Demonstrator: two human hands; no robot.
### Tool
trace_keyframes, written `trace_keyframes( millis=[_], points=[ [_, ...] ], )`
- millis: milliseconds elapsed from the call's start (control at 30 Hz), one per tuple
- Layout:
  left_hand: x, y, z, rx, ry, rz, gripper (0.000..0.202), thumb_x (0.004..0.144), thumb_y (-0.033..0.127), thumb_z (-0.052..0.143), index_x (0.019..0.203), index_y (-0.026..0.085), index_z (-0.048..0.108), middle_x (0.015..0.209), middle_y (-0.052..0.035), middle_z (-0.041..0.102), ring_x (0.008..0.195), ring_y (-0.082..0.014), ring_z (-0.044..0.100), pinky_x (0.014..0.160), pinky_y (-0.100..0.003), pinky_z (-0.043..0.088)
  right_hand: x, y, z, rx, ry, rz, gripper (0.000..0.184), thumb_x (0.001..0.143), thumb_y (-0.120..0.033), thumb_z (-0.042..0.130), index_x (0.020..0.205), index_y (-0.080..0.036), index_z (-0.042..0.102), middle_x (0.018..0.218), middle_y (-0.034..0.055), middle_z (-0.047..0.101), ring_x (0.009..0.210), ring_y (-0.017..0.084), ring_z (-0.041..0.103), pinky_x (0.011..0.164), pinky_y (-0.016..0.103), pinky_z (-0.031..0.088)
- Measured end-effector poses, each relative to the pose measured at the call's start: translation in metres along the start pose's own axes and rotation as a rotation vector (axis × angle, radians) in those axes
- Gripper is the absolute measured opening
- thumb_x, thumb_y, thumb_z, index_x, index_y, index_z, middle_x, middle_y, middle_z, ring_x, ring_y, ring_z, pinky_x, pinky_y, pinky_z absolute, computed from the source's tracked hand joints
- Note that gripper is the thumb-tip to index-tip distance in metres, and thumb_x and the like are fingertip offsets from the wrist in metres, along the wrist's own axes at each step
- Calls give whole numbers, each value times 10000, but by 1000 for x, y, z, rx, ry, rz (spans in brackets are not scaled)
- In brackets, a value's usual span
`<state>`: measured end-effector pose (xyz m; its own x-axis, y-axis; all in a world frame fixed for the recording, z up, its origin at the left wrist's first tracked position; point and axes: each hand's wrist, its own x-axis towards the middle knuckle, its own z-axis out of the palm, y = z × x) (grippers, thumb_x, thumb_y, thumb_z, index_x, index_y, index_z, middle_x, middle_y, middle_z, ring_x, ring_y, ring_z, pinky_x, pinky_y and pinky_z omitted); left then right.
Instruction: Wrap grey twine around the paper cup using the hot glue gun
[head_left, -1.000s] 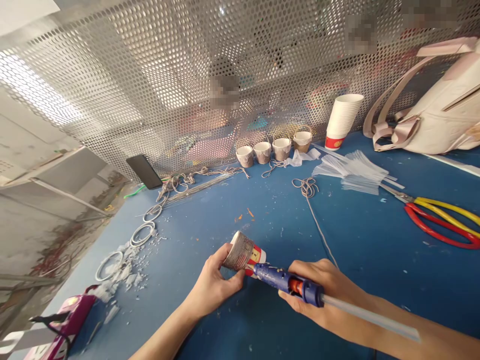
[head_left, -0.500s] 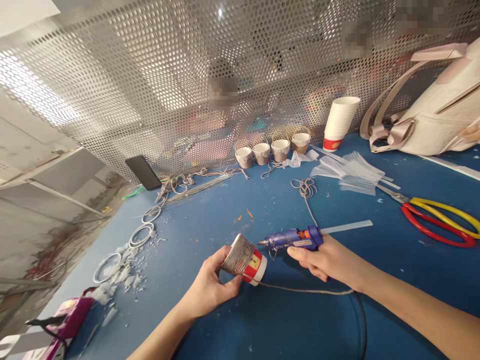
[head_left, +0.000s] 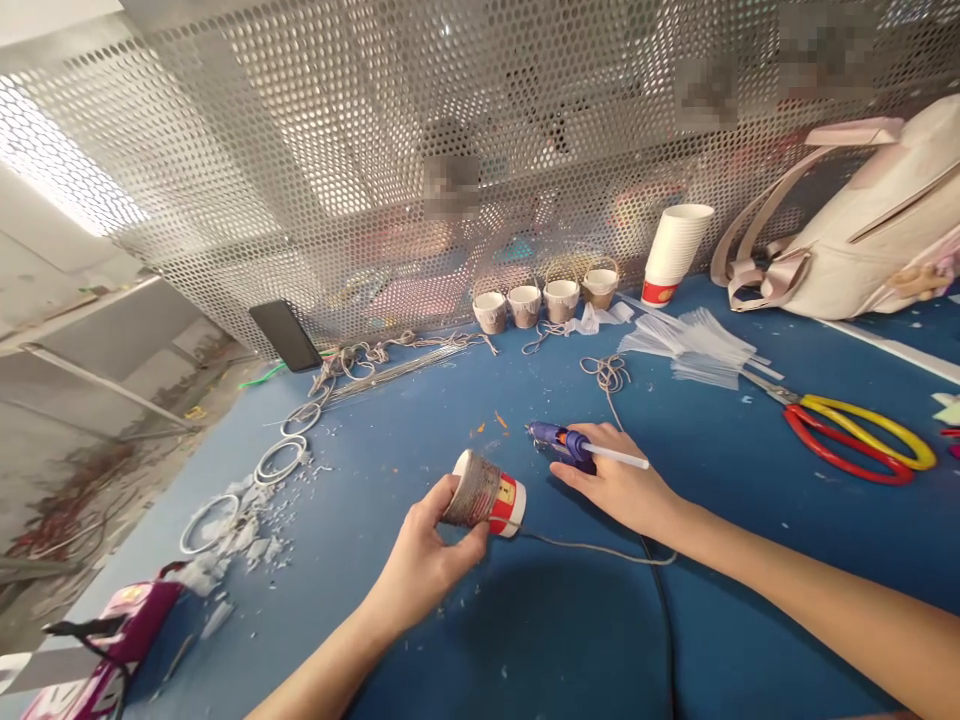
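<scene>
The blue plastic glue gun point(head_left: 551, 436) gripped by the right hand point(head_left: 621, 482) was moved farther off, two o'clock from the left hand's point(head_left: 429, 545) clasped twine-wrapped paper cup point(head_left: 484, 495).

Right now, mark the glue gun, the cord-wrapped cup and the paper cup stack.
Glue gun point(head_left: 547, 435): head view, on its blue barrel.
Cord-wrapped cup point(head_left: 477, 493): head view, on the wound cord.
Paper cup stack point(head_left: 674, 248): head view, on its white side.

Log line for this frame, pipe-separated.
left hand: holds paper cup, tilted, partly cord-wrapped | right hand: holds glue gun, apart from cup | cord: trails from cup
</scene>
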<state>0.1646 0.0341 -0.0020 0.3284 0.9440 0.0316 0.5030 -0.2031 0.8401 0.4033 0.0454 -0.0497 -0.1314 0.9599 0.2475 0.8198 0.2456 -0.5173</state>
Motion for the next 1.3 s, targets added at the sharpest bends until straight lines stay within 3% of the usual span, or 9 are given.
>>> trace_keyframes(
  millis=[233,367,433,533,667,800,1000,1167,1300],
  points=[
    [-4,6,2,70,82,20,51,701,182,532,737,193,566,630,34,561,585,-126,491,549,-209,417,-36,4,-36,-70,48,79,251,835,-450,563,857,-201,529,836,71,617,776,250,594,667,383,489],
    [-6,7,7,109,104,14,3,695,205,531,698,205,533,584,43,512,523,-115,448,485,-199,383,-65,-20,-51,67,50,5,169,899,-307,474,750,-231,453,697,6,531,633,170,556,590,302,464],
    [-7,8,11,134,98,15,20,695,219,534,686,207,521,565,47,494,488,-108,423,448,-194,358,-69,-39,-44,270,-40,-55,38,892,-234,476,855,-235,486,835,23,577,754,162,596,681,287,502],
    [-11,5,16,172,98,79,14,705,211,530,718,207,524,575,45,515,486,-110,434,450,-197,370,-60,-64,-19,627,-111,28,355,828,-181,534,1160,-239,424,1264,91,502,1107,197,556,928,343,484],
    [-16,-6,19,263,198,200,52,717,192,540,751,216,510,633,22,544,535,-132,496,500,-220,415,-40,-76,6,1059,-336,283,473,846,-224,525,1264,-231,304,1091,74,603,765,144,661,707,303,553],
    [-19,-13,19,318,261,258,113,693,168,564,770,227,507,653,19,553,543,-141,513,515,-234,423,-35,-73,10,816,-271,256,492,819,-202,569,1254,-213,338,822,-2,608,616,127,605,613,275,526],
    [-17,5,14,178,67,110,75,721,163,540,774,210,562,601,44,597,509,-120,525,499,-208,430,-39,-69,3,295,32,-213,181,836,-136,530,1009,-184,510,969,90,611,861,219,614,714,338,509],
    [-15,13,13,117,-13,54,110,713,133,516,777,206,568,608,56,615,532,-112,543,509,-191,429,-38,-69,3,187,43,-337,165,904,-122,474,809,-167,602,745,51,578,696,181,552,625,305,463],
    [-18,8,17,207,25,121,87,724,124,511,748,205,534,591,57,578,513,-106,521,490,-190,409,-38,-70,5,398,58,-287,189,879,-82,487,749,-167,594,806,59,590,691,146,555,633,260,466]
  ],
)
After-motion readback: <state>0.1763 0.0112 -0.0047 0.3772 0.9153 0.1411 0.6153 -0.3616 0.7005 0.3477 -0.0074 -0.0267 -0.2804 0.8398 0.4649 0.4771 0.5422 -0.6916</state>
